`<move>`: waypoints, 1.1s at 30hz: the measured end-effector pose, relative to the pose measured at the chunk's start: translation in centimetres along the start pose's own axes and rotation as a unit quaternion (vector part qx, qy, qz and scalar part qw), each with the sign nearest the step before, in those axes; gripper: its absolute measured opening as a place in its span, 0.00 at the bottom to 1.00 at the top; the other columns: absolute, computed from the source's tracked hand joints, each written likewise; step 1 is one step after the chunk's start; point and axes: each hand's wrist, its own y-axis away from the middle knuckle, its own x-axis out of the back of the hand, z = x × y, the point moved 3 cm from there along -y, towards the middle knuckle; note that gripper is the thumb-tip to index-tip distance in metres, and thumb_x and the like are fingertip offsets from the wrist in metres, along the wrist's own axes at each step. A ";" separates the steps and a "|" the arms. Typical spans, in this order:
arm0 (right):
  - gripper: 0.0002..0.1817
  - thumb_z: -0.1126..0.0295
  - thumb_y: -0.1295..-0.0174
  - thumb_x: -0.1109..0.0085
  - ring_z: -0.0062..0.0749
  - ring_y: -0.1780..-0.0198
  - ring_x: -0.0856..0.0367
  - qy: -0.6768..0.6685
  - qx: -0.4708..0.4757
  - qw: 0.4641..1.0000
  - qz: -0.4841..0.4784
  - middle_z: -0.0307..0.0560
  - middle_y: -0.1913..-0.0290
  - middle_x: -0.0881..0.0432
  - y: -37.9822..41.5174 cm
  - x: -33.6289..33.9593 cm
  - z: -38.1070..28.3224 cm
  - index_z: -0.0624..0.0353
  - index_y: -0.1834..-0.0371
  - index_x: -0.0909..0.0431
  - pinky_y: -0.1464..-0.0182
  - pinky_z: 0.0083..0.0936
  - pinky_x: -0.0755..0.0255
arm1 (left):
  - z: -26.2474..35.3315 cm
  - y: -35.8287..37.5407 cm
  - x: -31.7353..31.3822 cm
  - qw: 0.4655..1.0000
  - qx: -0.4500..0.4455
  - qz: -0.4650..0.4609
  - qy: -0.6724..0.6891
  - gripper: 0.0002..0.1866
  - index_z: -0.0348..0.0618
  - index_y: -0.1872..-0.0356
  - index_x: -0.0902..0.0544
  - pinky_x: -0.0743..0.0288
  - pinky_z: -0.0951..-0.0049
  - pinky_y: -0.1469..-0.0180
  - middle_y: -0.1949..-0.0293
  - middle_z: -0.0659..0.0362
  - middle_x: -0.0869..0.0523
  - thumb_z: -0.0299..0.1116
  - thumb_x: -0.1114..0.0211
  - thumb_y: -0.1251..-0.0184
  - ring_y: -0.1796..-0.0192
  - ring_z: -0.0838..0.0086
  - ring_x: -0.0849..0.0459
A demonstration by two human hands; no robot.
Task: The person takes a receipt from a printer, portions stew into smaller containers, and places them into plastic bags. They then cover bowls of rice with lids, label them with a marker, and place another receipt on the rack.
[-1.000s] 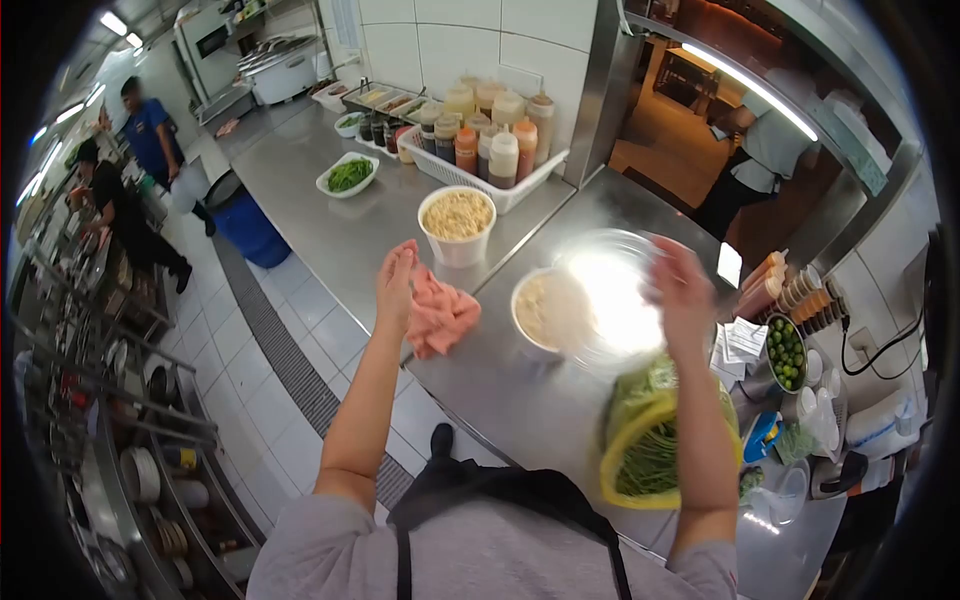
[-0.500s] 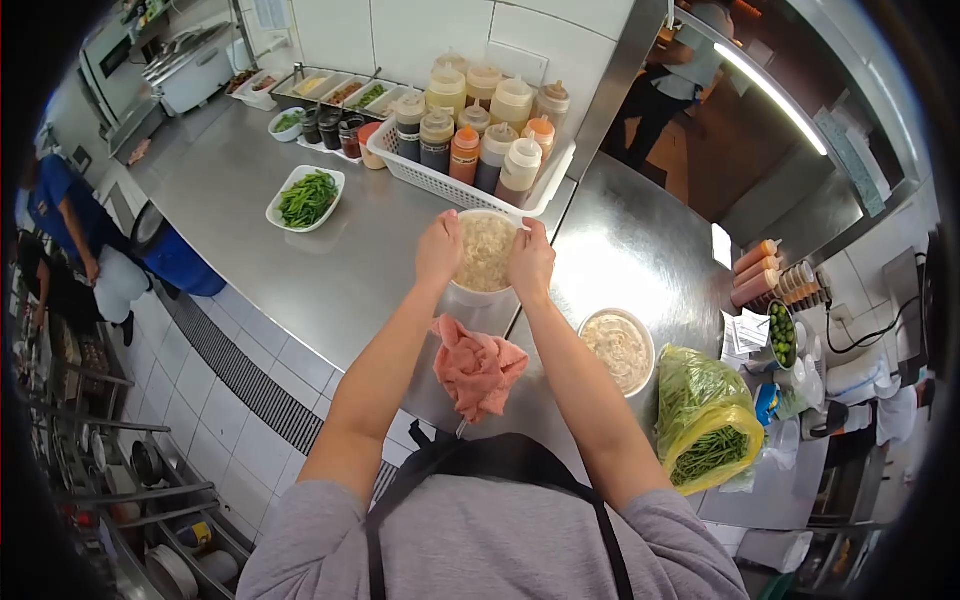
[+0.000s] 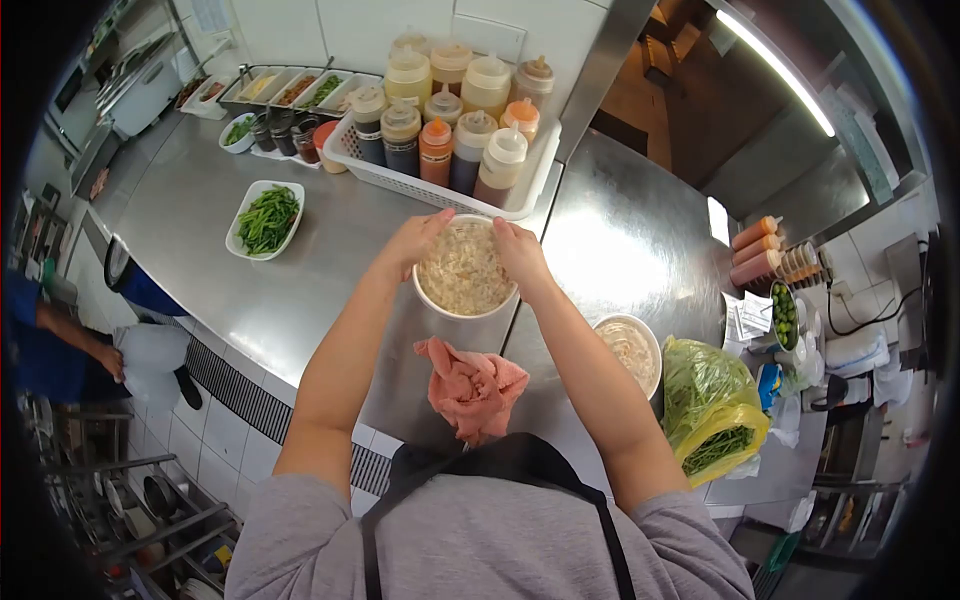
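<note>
Now gripping round white plastic tub (image 3: 462,316) of pale, lumpy mixture (image 3: 464,267) by rim with left hand (image 3: 414,243) and right hand (image 3: 521,256), occupying both; holding inward from steel counter's (image 3: 345,225) front edge, possibly lifting, underside hidden.

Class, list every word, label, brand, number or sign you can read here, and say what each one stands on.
No text can be read with certainty.
Squeeze bottles in the white basket: labels too small and blurred.
Paper slips: print too small.
Wall sheet: too faint.
Blue packet: markings too blurred.
</note>
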 end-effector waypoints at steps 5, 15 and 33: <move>0.23 0.56 0.38 0.55 0.31 0.63 0.25 -0.191 -0.117 0.973 -0.062 0.48 0.63 0.22 -0.9 -0.6 0.8 0.68 0.55 0.27 0.56 0.25 0.33 | -0.4 -0.5 0.2 0.999 0.009 -0.014 0.027 0.21 0.32 0.58 0.24 0.26 0.75 0.61 0.65 0.56 0.19 0.44 0.47 0.37 0.65 0.73 0.20; 0.17 0.72 0.51 0.42 0.49 0.49 0.32 0.231 0.318 0.887 0.240 0.57 0.53 0.30 17.5 13.9 -2.7 0.64 0.56 0.29 0.48 0.35 0.36 | 0.3 13.0 -4.7 0.703 -0.563 0.076 -0.428 0.09 0.37 0.69 0.24 0.31 0.70 0.71 0.75 0.55 0.22 0.18 0.44 0.55 0.75 0.64 0.25; 0.07 0.71 0.39 0.51 0.20 0.67 0.29 -0.201 0.163 0.912 0.319 0.40 0.67 0.26 22.3 16.6 9.8 0.63 0.64 0.28 0.64 0.15 0.33 | -6.8 8.4 -19.8 0.900 -0.314 -0.020 -0.303 0.29 0.40 0.42 0.38 0.33 0.73 0.57 0.62 0.55 0.30 0.26 0.41 0.47 0.59 0.69 0.29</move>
